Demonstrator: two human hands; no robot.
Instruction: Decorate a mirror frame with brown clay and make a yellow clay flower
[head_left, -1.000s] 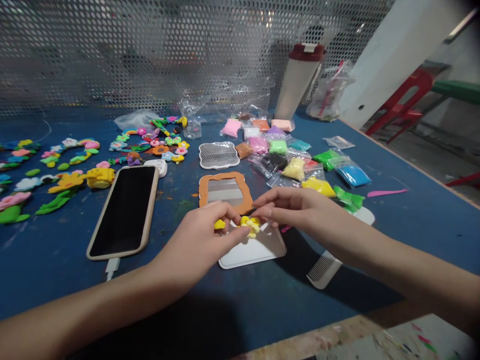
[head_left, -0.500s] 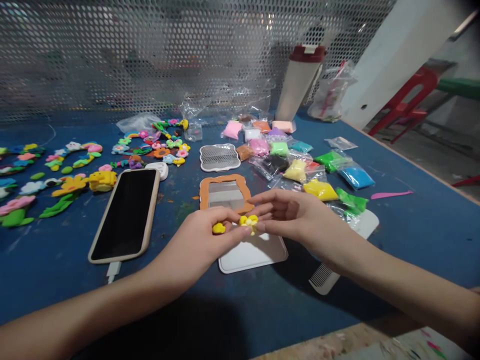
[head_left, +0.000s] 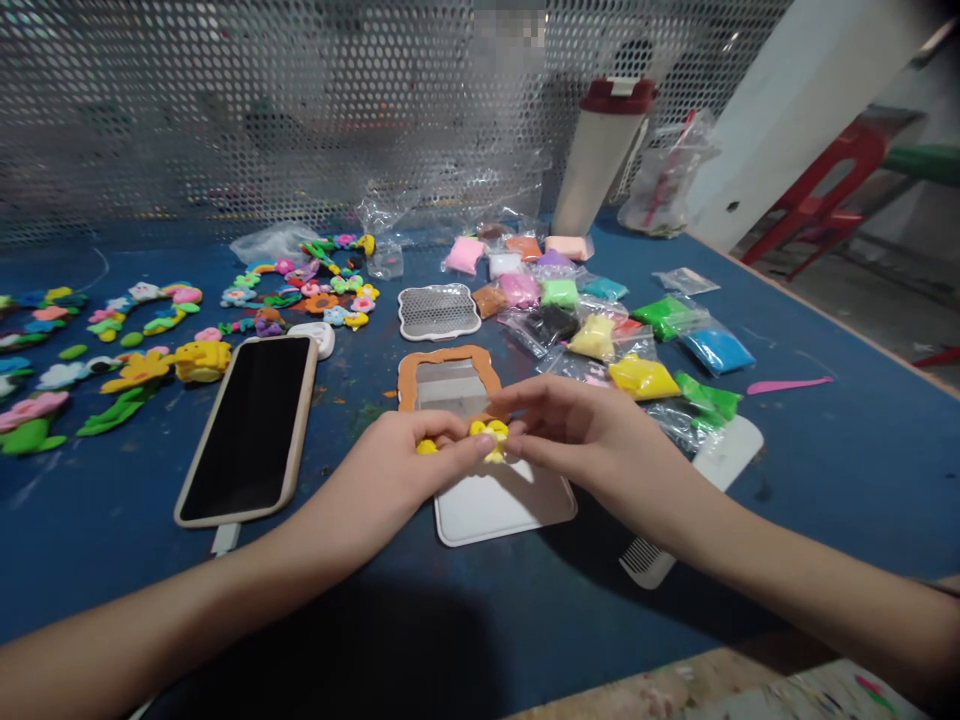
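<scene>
Between thumb and fingers, my left hand (head_left: 405,455) pinches a small yellow clay flower (head_left: 491,440) with paler petals. Another lump of yellow clay (head_left: 426,447) sits in the same hand, near the curled fingers. My right hand (head_left: 574,425) is at the flower's right side, its thumb and a fingertip close against the petals and the other fingers spread. Just beneath both hands is a folding mirror (head_left: 510,510) with a white lower flap. Its glass is framed by wavy orange-brown clay (head_left: 409,380), partly hidden behind my fingers.
A phone (head_left: 251,430) on a cable lies left, beyond it several clay flower pieces (head_left: 139,370). Bagged coloured clay (head_left: 641,378) is spread to the right, near a white comb (head_left: 649,560) and a pink tool (head_left: 787,386). A tumbler (head_left: 604,160) and a small mirror (head_left: 439,312) stand farther back.
Both hands have shifted slightly left and up with the yellow flower. The right thumb and fingertip stay close to its petals. The things on the table keep their places.
</scene>
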